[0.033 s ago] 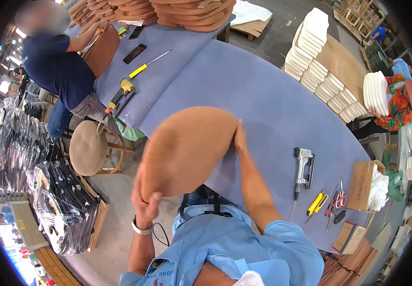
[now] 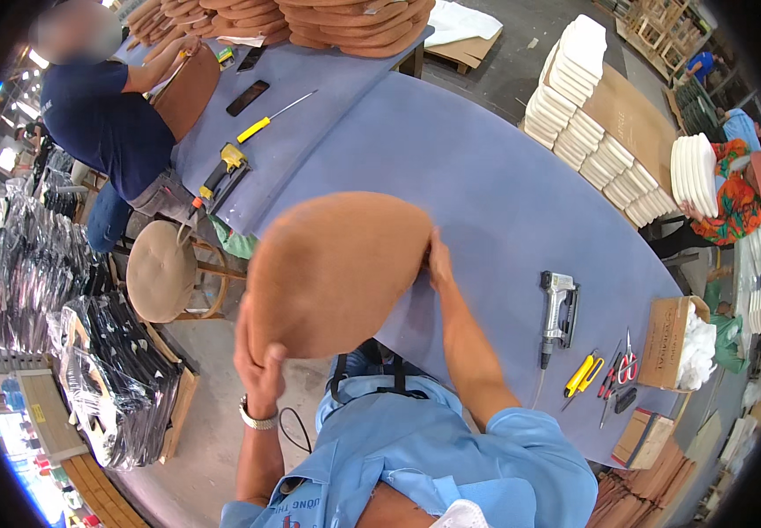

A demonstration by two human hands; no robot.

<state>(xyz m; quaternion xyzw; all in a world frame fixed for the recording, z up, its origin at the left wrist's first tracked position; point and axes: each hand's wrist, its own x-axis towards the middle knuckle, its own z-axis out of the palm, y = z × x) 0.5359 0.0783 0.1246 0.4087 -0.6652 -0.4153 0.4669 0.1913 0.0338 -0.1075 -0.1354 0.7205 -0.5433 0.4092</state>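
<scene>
Cardboard box (image 2: 666, 339), far out to the right of the right grip, stands open on the blue surface (image 2: 486, 176) with white stuffing (image 2: 697, 348) spilling from its top. Left grip (image 2: 262, 370) is closed on the near lower edge of the round brown seat cushion (image 2: 336, 268), fingers curled over the rim, while the right grip (image 2: 439, 264) presses against the cushion's far right edge, its fingers hidden behind it, so the cushion stands tilted between both at the surface's near edge. A staple gun (image 2: 558, 312) lies to the right of the right grip, with scissors (image 2: 629, 361) and yellow-handled tools (image 2: 581, 374) just short of the box.
</scene>
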